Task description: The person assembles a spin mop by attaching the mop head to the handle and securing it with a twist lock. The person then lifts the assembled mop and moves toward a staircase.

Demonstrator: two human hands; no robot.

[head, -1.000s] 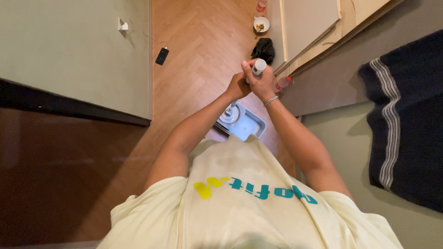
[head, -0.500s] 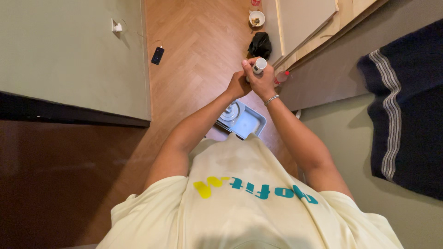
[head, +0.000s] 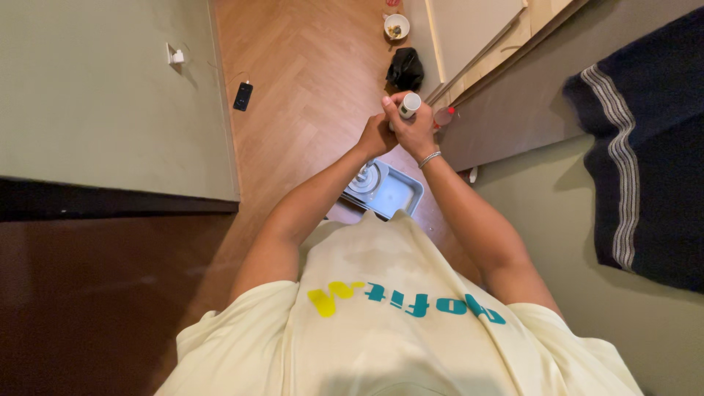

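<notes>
Both my hands are clasped around the top of an upright white pole [head: 409,105], held out in front of my chest. My right hand [head: 418,130], with a thin bracelet on the wrist, wraps the pole just under its rounded white end. Pressed against it from the left, my left hand [head: 375,136] grips the pole a little lower. Directly below the hands, a pale blue rectangular bucket [head: 397,196] with a round spinner basket [head: 364,180] stands on the wooden floor. The pole's lower part is hidden behind my hands and arms.
A dark phone [head: 243,96] lies on the herringbone floor, its cable running to a wall plug [head: 176,56]. Farther off are a white bowl [head: 396,26], a black bundle [head: 405,69] and a red-capped bottle [head: 444,116]. A dark blue striped cloth [head: 645,147] hangs at right.
My hands stay clasped on the pole in nearly the same spot. The view has drifted slightly, so the floor items sit a little higher in the picture.
</notes>
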